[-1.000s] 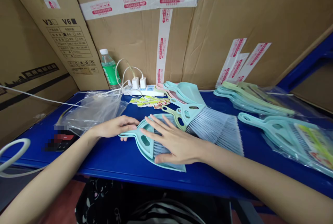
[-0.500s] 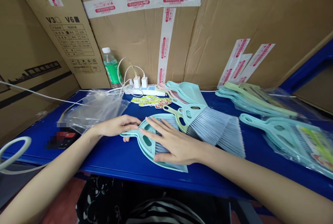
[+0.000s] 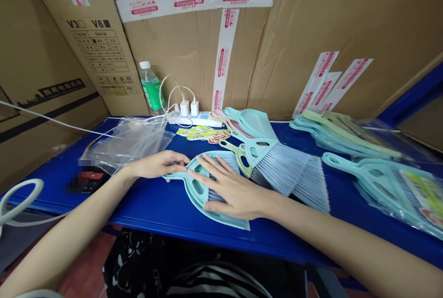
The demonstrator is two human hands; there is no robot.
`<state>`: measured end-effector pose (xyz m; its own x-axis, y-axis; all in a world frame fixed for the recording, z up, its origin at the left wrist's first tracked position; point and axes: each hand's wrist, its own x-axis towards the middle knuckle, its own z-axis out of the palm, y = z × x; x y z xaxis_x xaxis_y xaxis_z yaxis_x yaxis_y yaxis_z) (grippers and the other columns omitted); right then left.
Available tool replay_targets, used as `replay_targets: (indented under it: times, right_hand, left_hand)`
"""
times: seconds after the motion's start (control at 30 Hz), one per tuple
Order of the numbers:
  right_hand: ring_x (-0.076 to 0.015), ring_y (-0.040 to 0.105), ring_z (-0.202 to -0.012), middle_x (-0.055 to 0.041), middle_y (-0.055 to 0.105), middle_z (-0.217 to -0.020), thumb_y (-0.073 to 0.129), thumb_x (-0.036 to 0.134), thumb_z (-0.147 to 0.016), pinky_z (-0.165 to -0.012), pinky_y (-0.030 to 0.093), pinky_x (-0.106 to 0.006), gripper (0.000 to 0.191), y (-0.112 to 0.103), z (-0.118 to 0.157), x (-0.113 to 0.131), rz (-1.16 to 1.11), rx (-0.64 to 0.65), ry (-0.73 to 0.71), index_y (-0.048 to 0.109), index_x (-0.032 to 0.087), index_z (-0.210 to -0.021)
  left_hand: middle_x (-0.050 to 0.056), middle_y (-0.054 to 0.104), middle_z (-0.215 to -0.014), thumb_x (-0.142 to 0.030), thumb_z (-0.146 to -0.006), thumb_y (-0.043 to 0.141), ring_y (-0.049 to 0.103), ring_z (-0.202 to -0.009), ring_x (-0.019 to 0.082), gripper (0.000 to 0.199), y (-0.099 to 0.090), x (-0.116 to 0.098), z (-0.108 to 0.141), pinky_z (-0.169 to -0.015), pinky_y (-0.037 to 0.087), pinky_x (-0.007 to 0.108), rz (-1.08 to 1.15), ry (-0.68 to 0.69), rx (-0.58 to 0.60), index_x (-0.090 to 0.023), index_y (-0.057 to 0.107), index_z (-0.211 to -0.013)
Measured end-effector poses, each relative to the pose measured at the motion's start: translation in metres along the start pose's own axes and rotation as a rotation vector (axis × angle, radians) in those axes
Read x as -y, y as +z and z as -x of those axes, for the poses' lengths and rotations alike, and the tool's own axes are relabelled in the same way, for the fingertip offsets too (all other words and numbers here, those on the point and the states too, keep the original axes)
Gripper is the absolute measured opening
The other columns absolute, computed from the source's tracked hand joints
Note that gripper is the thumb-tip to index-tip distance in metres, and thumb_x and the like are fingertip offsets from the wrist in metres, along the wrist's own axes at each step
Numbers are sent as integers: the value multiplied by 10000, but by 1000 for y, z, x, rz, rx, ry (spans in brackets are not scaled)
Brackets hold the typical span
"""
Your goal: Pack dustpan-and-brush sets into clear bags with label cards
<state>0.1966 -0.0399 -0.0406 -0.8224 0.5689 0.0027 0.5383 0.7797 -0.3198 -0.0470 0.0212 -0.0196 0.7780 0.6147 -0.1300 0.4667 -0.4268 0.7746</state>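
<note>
Hardly moved either hand since a second ago; only nudged the view a little, so that everything sat slightly further right

Kept the right hand (image 3: 235,192) open and flat, fingers spread, pressing on the grey bristles of a pale teal plastic hand brush (image 3: 199,187) lying inside a pale teal plastic dustpan (image 3: 228,220) at the near middle of the blue metal table (image 3: 155,208). Held the left hand (image 3: 157,165) with fingertips closed lightly on the handle end of that dustpan, pointing left

Judged as seating the brush in the pan, handles nested. Would call next for a steady grip on both handles together, with the crumpled clear plastic bags (image 3: 128,143) just far-left of the left hand

Could not tell whether the brush had clicked home: palm over the bristles. Could not separate the two handles under the left fingers. Lost the bagged teal sets (image 3: 391,182) past the right edge, behind glare
</note>
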Motion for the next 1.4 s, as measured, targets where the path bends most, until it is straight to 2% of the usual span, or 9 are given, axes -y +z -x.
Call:
replay_targets:
  times: [0.1, 0.27, 0.43, 0.6, 0.7, 0.83, 1.03, 1.23, 1.4]
  right_hand:
    - [-320, -141, -1437, -171, -31, -1607, 428, 567, -946, -1152, 61, -596, 765, 1, 0, 1, -10, -10, 53, 130, 203, -1549]
    - [-327, -153, -1425, -213, -84, -1585, 426, 598, -930, -1157, 61, -579, 846, 0, 0, 5, -42, 31, 167, 74, 138, -1548]
    - [-330, -206, -1395, -220, -146, -1565, 412, 582, -943, -1149, 45, -587, 830, -4, 1, 9, -44, 79, 227, 30, 158, -1546]
    - [-338, -155, -1409, -241, -127, -1559, 408, 626, -922, -1158, 101, -557, 887, -7, 5, 10, -37, 115, 285, 18, 126, -1541]
    - [-357, -37, -1436, -268, -13, -1563, 399, 652, -909, -1161, 146, -543, 921, -7, 7, 7, 32, 82, 268, 88, 50, -1533]
    - [-352, 225, -1429, -282, 255, -1521, 339, 664, -920, -1146, 254, -499, 893, -5, 8, 1, 202, -18, 190, 296, -37, -1471]
    - [-332, 557, -1217, -267, 586, -1300, 381, 620, -933, -1033, 407, -444, 768, -12, 6, 3, 402, -141, 225, 559, -38, -1287]
    - [-287, 662, -1020, -221, 680, -1161, 484, 492, -945, -877, 499, -364, 535, -21, 2, 13, 481, -70, 329, 665, 26, -1135]
    - [-275, 670, -969, -167, 709, -1107, 502, 360, -958, -814, 505, -351, 365, -25, 2, 13, 473, -51, 368, 680, 73, -1098]
  left_hand:
    - [24, 661, -855, -355, -896, 531, 550, -753, 134, 259, -2, -2, 1, -682, 459, 231, -85, 42, -16, -153, 665, -990]
    - [22, 657, -850, -367, -912, 509, 546, -734, 128, 282, -5, 0, 1, -671, 453, 222, -120, 49, 5, -147, 656, -1010]
    - [18, 636, -835, -410, -916, 507, 522, -669, 112, 318, -5, 4, 2, -593, 461, 207, -94, 3, 29, -150, 643, -1038]
    - [-10, 570, -764, -435, -910, 522, 464, -573, 77, 332, -4, 1, 4, -469, 432, 159, 8, -37, 34, -147, 627, -1038]
    - [-15, 554, -762, -438, -904, 533, 461, -562, 68, 335, -3, 1, 3, -461, 440, 153, 30, -40, 34, -138, 625, -1024]
    - [-21, 534, -740, -430, -908, 530, 452, -551, 65, 335, -3, 2, 3, -454, 432, 152, 44, -36, 41, -134, 627, -1028]
    - [-22, 527, -737, -409, -912, 529, 442, -549, 61, 322, -4, 4, 3, -451, 419, 145, 39, -14, 42, -130, 632, -1037]
    - [-23, 529, -728, -417, -914, 530, 442, -547, 61, 322, -5, 4, 3, -457, 419, 144, 30, -7, 39, -138, 637, -1036]
    - [-7, 559, -755, -429, -913, 521, 459, -572, 75, 340, -7, 5, 4, -475, 429, 156, -11, -12, 36, -137, 642, -1039]
